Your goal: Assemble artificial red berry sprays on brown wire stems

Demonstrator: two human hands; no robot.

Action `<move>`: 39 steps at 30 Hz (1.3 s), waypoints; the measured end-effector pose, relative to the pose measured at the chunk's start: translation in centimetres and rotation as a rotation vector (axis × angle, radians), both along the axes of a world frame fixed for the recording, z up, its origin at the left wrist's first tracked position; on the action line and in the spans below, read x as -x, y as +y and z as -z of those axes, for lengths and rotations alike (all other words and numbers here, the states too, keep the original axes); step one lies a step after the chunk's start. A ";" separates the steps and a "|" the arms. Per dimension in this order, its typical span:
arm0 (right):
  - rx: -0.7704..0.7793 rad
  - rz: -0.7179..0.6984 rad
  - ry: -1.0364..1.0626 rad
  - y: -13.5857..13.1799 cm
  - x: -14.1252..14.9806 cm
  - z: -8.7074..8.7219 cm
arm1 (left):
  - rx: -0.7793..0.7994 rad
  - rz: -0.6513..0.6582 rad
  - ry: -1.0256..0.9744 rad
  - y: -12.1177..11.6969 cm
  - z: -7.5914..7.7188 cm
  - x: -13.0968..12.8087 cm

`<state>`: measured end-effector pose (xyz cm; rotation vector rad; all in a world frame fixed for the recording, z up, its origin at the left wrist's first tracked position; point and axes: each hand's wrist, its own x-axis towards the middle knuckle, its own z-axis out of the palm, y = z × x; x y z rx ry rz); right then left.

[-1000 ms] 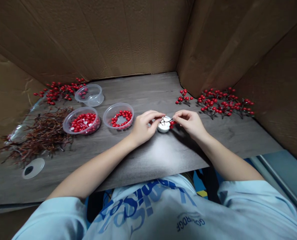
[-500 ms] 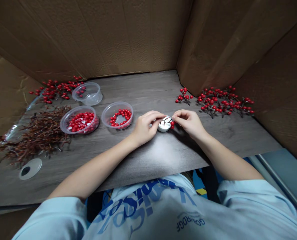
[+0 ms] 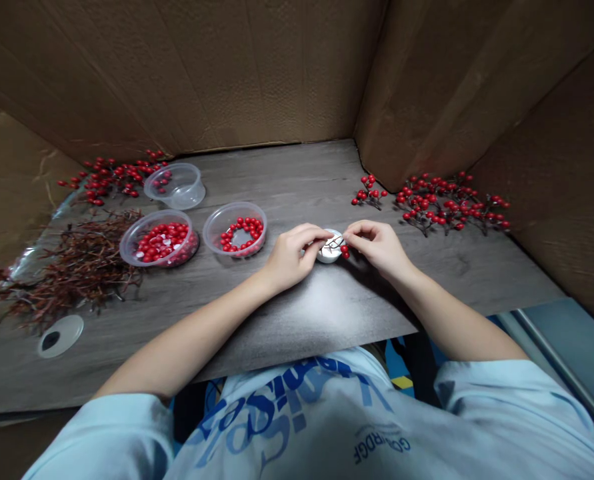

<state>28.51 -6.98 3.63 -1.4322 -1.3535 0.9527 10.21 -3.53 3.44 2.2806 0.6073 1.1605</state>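
Between my two hands a thin dark artificial twig (image 3: pixel 333 245) with red berries (image 3: pixel 345 251) at its right end is held over a small white round dish (image 3: pixel 329 256). My left hand (image 3: pixel 299 252) pinches the twig's left side between thumb and fingers. From the right, my right hand (image 3: pixel 375 241) pinches its other side close to the berries; what exactly lies between those fingertips is partly hidden. To the left of my left hand stands a clear tub (image 3: pixel 211 245) with a loose ring of red berries inside.
Another clear tub (image 3: pixel 127 252) holds red and white pieces. Behind it is a third tub (image 3: pixel 185 193). Bare brown twigs (image 3: pixel 77 273), berry sprigs (image 3: pixel 109 180) and a round lid (image 3: pixel 69 337) lie left. More berry sprigs (image 3: pixel 447 203) lie right. Cardboard walls (image 3: pixel 257 73) enclose the table.
The twig and its red berries shift slightly between my fingertips. Both hands stay in nearly the same place. The view has turned a little, so the tubs appear slightly further left.
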 end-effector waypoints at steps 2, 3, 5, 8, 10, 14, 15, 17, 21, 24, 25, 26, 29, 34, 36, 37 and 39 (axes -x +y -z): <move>0.006 -0.003 0.000 0.0 0.0 0.0 | 0.003 0.010 0.006 0.0 0.0 0.0; 0.006 -0.001 0.000 0.0 0.0 0.0 | 0.004 0.014 0.009 0.0 0.0 0.0; 0.004 0.006 -0.001 0.0 0.0 0.1 | 0.006 0.021 0.012 -0.1 0.0 0.0; 0.003 0.010 0.004 0.0 0.0 0.1 | 0.013 0.029 0.017 -0.1 0.1 0.0; 0.009 0.005 0.008 0.0 0.0 0.2 | 0.015 0.026 0.016 -0.1 0.1 -0.1; 0.005 0.003 0.014 0.0 0.0 0.1 | 0.022 -0.008 -0.001 0.0 0.0 0.0; 0.001 0.007 0.017 0.0 0.0 0.1 | 0.025 -0.017 -0.007 0.1 -0.1 0.0; -0.003 0.022 0.030 0.1 0.0 0.1 | 0.031 -0.035 -0.020 0.1 -0.3 0.1; 0.009 0.054 0.077 0.1 0.2 0.0 | 0.037 -0.073 -0.045 0.2 -0.7 0.3; -0.001 0.054 0.129 0.1 0.3 -0.1 | 0.026 -0.093 -0.063 0.3 -1.2 0.5; -0.009 0.053 0.149 0.1 0.3 -0.2 | 0.021 -0.096 -0.065 0.4 -1.3 0.6; -0.015 0.054 0.168 0.1 0.3 -0.3 | 0.015 -0.100 -0.065 0.4 -1.4 0.7; -0.007 0.083 0.229 0.1 0.4 -0.7 | 0.003 -0.108 -0.039 0.5 -1.8 1.5; 0.029 0.095 0.299 0.6 1.2 -2.0 | -0.016 -0.079 0.035 0.2 -2.6 3.4; 0.016 0.061 0.269 0.8 1.7 -2.6 | -0.056 -0.083 0.059 0.0 -2.8 4.0; 0.003 0.039 0.251 0.9 2.1 -2.9 | -0.087 -0.092 0.073 -0.2 -2.9 4.3; -0.037 -0.004 0.209 1.0 2.9 -3.5 | -0.176 -0.132 0.108 -0.7 -3.1 4.7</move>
